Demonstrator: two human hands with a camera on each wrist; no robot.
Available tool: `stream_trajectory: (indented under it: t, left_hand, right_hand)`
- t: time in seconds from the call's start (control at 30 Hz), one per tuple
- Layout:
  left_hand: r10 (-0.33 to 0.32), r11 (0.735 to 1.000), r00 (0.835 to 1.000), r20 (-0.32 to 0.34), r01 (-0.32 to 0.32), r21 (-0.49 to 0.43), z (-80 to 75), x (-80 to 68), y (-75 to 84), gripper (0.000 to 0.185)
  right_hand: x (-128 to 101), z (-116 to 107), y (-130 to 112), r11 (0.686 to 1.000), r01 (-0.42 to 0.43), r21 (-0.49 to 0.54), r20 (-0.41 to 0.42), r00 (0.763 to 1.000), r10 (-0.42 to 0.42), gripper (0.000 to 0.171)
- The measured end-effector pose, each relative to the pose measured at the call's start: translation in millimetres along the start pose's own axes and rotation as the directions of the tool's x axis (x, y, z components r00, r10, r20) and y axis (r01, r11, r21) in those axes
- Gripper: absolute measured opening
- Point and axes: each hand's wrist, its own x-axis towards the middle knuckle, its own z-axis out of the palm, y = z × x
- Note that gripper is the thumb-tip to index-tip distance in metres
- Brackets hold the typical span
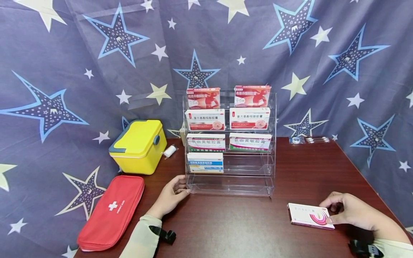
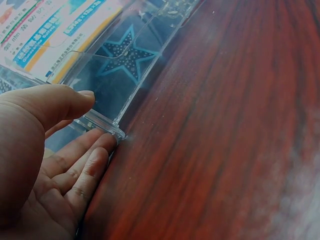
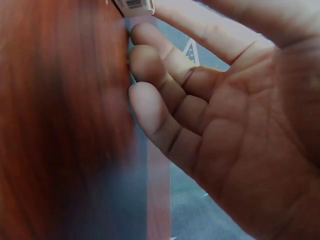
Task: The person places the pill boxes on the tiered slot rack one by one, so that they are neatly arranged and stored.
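In the head view a clear acrylic rack (image 1: 229, 186) stands on the dark wooden desk (image 1: 232, 229) against a star-printed curtain (image 1: 64, 71), its tiers filled with medicine boxes: two red ones on top, two white and red below, two white and green under those, and a single blue-and-white box (image 1: 205, 163) on the left of the next tier. The left hand (image 1: 171, 195) rests at the rack's lower left corner, thumb and fingers lightly set against the plastic, the grip loose rather than clenched. The right hand (image 1: 350, 212) lies at the near right of the desk with its fingertips on the edge of a flat white and pink box (image 1: 310, 215), which lies on the desk well apart from the rack; the fingers curl around its right end. Left of the rack sit a yellow case (image 1: 138, 147) and a red first-aid pouch (image 1: 111, 211). In the left wrist view the thumb lies on top of the rack's base corner (image 2: 102, 122) and the fingers (image 2: 82, 165) press straight against its side, with the blue-and-white box above. In the right wrist view the hand (image 3: 225, 130) fills the frame, fingers bent, and a white box corner (image 3: 135, 6) with a barcode shows at the fingertips; how firm the grip is I cannot tell.
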Motion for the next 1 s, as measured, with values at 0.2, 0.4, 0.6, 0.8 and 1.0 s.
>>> stream_trajectory:
  t: [0.2,0.4,0.6,0.8,1.0]
  left_hand:
    - [0.000,1.000,1.000,-0.002,0.000,0.004,-0.1,-0.8,-0.1,0.050]
    - [-0.014,1.000,1.000,-0.014,0.014,-0.007,-0.2,-1.3,-1.3,0.050]
    - [-0.008,1.000,1.000,-0.009,0.008,-0.008,-0.2,-1.5,-1.3,0.051]
    - [-0.006,1.000,1.000,-0.002,0.006,0.001,0.0,-2.2,0.8,0.050]
    - [-0.014,1.000,1.000,-0.004,0.014,-0.001,0.3,-1.7,1.8,0.049]
  right_hand:
    - [-0.7,0.1,1.1,1.000,-0.007,-0.013,-0.018,1.000,0.007,0.031]
    - [-1.6,-0.7,1.5,0.998,-0.035,0.051,-0.004,0.999,0.035,0.029]
    - [-4.0,-2.1,2.5,0.992,-0.059,0.110,-0.010,0.998,0.060,0.033]
    - [-5.3,-3.5,3.0,0.995,-0.053,0.079,-0.044,0.997,0.056,0.037]
    - [-5.4,-3.2,3.4,0.997,-0.028,0.073,-0.071,0.997,0.033,0.030]
